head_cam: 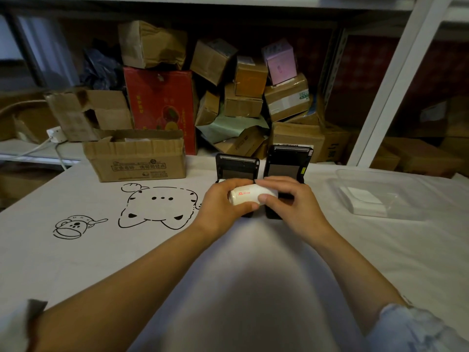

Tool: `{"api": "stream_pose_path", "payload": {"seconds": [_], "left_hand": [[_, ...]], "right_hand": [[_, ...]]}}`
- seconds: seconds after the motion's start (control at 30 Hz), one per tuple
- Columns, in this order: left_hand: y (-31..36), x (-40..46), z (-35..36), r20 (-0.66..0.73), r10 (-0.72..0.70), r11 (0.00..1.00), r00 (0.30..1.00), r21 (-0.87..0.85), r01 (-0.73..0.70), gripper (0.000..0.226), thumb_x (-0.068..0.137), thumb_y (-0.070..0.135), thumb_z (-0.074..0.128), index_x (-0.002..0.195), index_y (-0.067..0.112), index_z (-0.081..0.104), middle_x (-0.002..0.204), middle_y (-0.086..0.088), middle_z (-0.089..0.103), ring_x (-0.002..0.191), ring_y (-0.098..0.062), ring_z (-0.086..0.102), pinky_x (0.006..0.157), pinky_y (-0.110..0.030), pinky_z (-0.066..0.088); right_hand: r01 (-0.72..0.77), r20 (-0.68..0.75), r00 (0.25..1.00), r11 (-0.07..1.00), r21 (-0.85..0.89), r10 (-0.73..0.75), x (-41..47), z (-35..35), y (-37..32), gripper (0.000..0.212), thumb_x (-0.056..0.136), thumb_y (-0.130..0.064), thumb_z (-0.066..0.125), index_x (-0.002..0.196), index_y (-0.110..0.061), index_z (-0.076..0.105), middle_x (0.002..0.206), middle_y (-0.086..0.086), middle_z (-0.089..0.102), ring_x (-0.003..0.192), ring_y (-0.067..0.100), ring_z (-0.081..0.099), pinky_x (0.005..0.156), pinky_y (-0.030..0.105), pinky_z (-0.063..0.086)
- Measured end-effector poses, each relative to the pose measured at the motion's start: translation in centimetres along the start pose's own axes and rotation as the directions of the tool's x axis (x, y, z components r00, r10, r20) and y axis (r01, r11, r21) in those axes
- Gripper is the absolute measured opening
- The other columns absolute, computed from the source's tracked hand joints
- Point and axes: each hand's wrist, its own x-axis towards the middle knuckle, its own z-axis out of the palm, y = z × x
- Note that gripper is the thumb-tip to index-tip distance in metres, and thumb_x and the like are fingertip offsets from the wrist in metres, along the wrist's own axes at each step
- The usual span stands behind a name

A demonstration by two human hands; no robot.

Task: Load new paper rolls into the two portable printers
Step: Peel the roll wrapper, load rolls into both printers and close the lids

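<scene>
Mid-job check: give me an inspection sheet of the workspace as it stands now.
Surface: white cloth with cartoon drawings.
Job's things: two black printers, lids up, side by side; both hands hold a white roll in front of them.
Clutter: open carton back left; clear tray holding white pads at right.
Grippers: left hand and right hand grip the roll's ends.
Cables: white cable and power strip, far left.
Surroundings: shelving stacked with cardboard boxes.
</scene>
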Motion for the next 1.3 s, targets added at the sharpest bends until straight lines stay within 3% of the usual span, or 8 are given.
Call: {"api": "stream_pose_path", "payload": {"seconds": [0.17, 0.37, 0.5, 0.57, 0.9, 1.03, 1.13, 1.3], "left_hand": [[-1.2, -0.1, 0.4, 0.015, -0.003, 0.999, 1.000, 0.034, 0.002, 0.051, 0.076, 0.011, 0.075, 0.125, 0.014, 0.059, 0.109, 0.006, 0.058, 0.100, -0.008, 0.054, 0.076, -0.010, 0.046], [-3.2, -0.6, 0.8, 0.017, 0.034, 0.993, 0.999, 0.116, -0.036, 0.049, 0.075, 0.012, 0.077, 0.121, 0.020, 0.062, 0.107, 0.009, 0.061, 0.100, -0.009, 0.057, 0.083, -0.016, 0.048], [-4.6, -1.1, 1.1, 0.030, 0.026, 0.988, 0.999, 0.152, -0.030, 0.047, 0.073, 0.016, 0.078, 0.117, 0.026, 0.064, 0.106, 0.014, 0.061, 0.097, -0.004, 0.056, 0.081, -0.011, 0.044], [-5.5, -1.5, 1.4, 0.022, 0.002, 0.992, 1.000, 0.126, -0.005, 0.045, 0.072, 0.016, 0.079, 0.114, 0.026, 0.065, 0.107, 0.013, 0.064, 0.097, -0.006, 0.059, 0.084, -0.018, 0.048], [-7.1, -1.6, 1.6, 0.047, 0.003, 0.986, 0.999, 0.164, -0.010, 0.049, 0.073, 0.021, 0.078, 0.119, 0.027, 0.062, 0.112, 0.010, 0.066, 0.100, -0.007, 0.060, 0.087, -0.025, 0.052], [-7.3, -1.6, 1.0, 0.138, 0.005, 0.987, 0.990, 0.158, -0.027, 0.037, 0.089, 0.035, 0.060, 0.126, 0.029, 0.058, 0.123, 0.010, 0.062, 0.110, -0.005, 0.057, 0.094, -0.023, 0.047], [-7.5, -1.5, 0.9, 0.126, -0.013, 0.992, 0.992, 0.124, -0.003, 0.032, 0.100, 0.028, 0.040, 0.125, 0.026, 0.060, 0.123, 0.007, 0.063, 0.112, -0.006, 0.057, 0.099, -0.026, 0.044], [-7.6, -1.6, 1.3, 0.092, -0.006, 0.987, 0.996, 0.159, -0.009, 0.032, 0.100, 0.025, 0.040, 0.125, 0.025, 0.060, 0.125, 0.004, 0.062, 0.110, -0.010, 0.057, 0.096, -0.028, 0.046]], "right_hand": [[-0.008, -0.024, 1.000, 0.997, -0.083, 0.006, 0.0, 0.7, 0.5, 0.027, 0.082, -0.012, 0.073, 0.106, -0.023, 0.072, 0.123, -0.006, 0.058, 0.116, 0.009, 0.050, 0.097, 0.033, 0.048], [-0.042, 0.068, 0.996, 0.984, -0.171, 0.055, 0.0, 1.3, 1.2, 0.020, 0.081, -0.020, 0.074, 0.098, -0.028, 0.068, 0.104, -0.013, 0.062, 0.104, 0.010, 0.058, 0.086, 0.030, 0.053], [-0.066, 0.116, 0.989, 0.967, -0.247, 0.097, 0.0, 1.7, 1.6, 0.016, 0.079, -0.025, 0.075, 0.086, -0.035, 0.065, 0.099, -0.012, 0.065, 0.097, 0.008, 0.060, 0.084, 0.035, 0.055], [-0.075, 0.124, 0.986, 0.964, -0.255, 0.110, -0.4, 2.2, 1.9, 0.017, 0.078, -0.027, 0.076, 0.081, -0.037, 0.063, 0.097, -0.014, 0.065, 0.095, 0.008, 0.061, 0.083, 0.036, 0.056], [-0.058, 0.148, 0.982, 0.935, -0.350, 0.116, -0.3, 3.1, 1.8, 0.016, 0.078, -0.028, 0.076, 0.080, -0.034, 0.061, 0.095, -0.014, 0.058, 0.095, 0.009, 0.057, 0.079, 0.029, 0.053], [-0.048, 0.159, 0.981, 0.930, -0.364, 0.113, -0.5, 3.1, 1.7, 0.017, 0.076, -0.029, 0.077, 0.082, -0.033, 0.062, 0.101, -0.013, 0.059, 0.100, 0.011, 0.056, 0.083, 0.034, 0.053], [-0.045, 0.170, 0.979, 0.931, -0.362, 0.113, -0.7, 3.0, 1.9, 0.017, 0.077, -0.027, 0.076, 0.083, -0.033, 0.062, 0.104, -0.010, 0.061, 0.101, 0.012, 0.056, 0.085, 0.036, 0.053], [-0.027, 0.155, 0.985, 0.954, -0.300, 0.077, -0.9, 2.9, 2.3, 0.007, 0.085, -0.020, 0.069, 0.087, -0.028, 0.068, 0.098, -0.012, 0.062, 0.098, 0.010, 0.059, 0.085, 0.036, 0.054]]}}
